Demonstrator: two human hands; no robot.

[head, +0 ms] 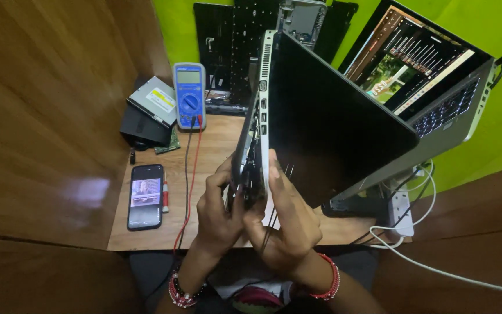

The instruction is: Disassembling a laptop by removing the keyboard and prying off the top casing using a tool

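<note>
We hold a closed black laptop (321, 116) up on its edge above the wooden desk (216, 145), tilted so that its side ports face us. Our left hand (219, 212) grips the near corner from the left, fingers curled around the edge; our right hand (286, 224) clasps the same corner from the right, thumb lying along the dark lid. Where the two hands meet, the laptop's corner is hidden, so we cannot tell what the fingertips touch there.

A blue multimeter (189, 96) lies at the back of the desk, its red and black leads (188, 174) running toward us and vanishing under our left wrist. A smartphone (146, 196) with a lit screen lies at the left, a slim optical drive (153, 100) behind it. A second, open laptop (431, 75) at the right is partly covered by the held one.
</note>
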